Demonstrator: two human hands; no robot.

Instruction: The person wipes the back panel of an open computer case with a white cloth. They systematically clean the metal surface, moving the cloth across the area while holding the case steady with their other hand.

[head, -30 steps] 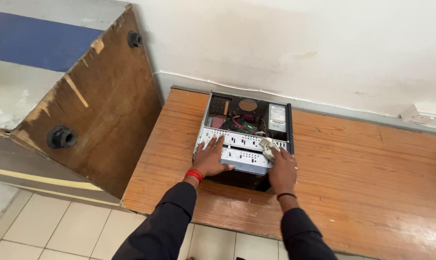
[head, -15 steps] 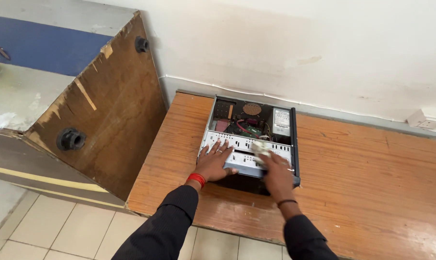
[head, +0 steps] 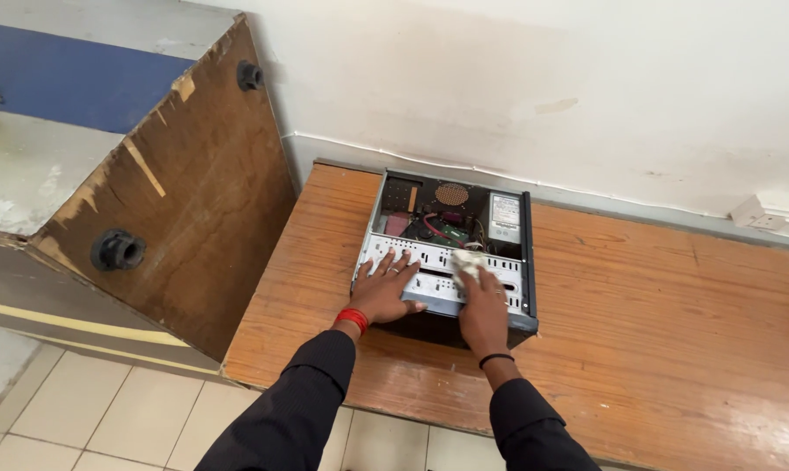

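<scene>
Computer case lay on its side on the wooden desk, side panel off, insides facing up, back end at 12 o'clock toward the wall

Left hand was flat on the perforated metal drive cage at the case's 7 o'clock, fingers spread, nothing clasped, just pressing down to steady it. Red band on that wrist

Right hand sat at the case's 5 o'clock, fingers closed down over a crumpled white cloth, pinning it against the cage's top face. Black band on that wrist

Inside at 12 o'clock: fan grille, power supply at about 1 o'clock, loose cables in the middle

Progress, as a judgement only: wiping looked to be under way on the cage, cloth roughly mid-span. Cage metal read fairly pale and clean, but couldn't tell dusted from not-dusted at this resolution. Inner bay with the board and cables showed no sign of being reached by the cloth; outer dark shell likewise unclear. So early-to-middle, with the interior and sides probably left

Around it: a worn wooden board leaned at 9 o'clock of the desk, black knobs on it; wall socket at 2 o'clock; tiled floor at 7 o'clock
</scene>
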